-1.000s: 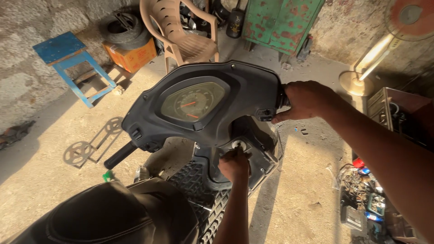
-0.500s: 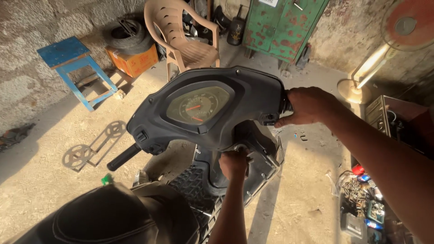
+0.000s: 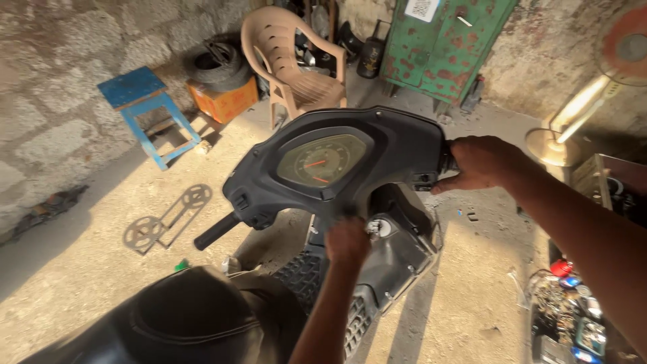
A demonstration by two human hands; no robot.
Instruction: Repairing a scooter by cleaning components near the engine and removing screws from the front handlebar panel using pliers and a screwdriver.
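Observation:
I sit over a black scooter. Its handlebar cover (image 3: 397, 145) holds a round speedometer (image 3: 322, 162) with an orange needle. My right hand (image 3: 482, 164) is wrapped around the right handlebar grip, thumb near the switch block. My left hand (image 3: 347, 241) reaches up from below, fingers pinched on a small key at the ignition lock (image 3: 382, 228) under the handlebar. The left grip (image 3: 216, 231) sticks out bare. The black seat (image 3: 182, 317) fills the lower left.
A blue stool (image 3: 138, 101), a tyre (image 3: 219, 59) on an orange box (image 3: 226, 101) and a beige plastic chair (image 3: 296, 67) stand by the stone wall. A rusty green cabinet (image 3: 445, 40) is behind. Sprocket parts (image 3: 162, 219) lie left; small tools (image 3: 573, 310) lie right.
Both hands keep their places on the grip and at the ignition lock. The handlebar sits slightly lower and further right in my view.

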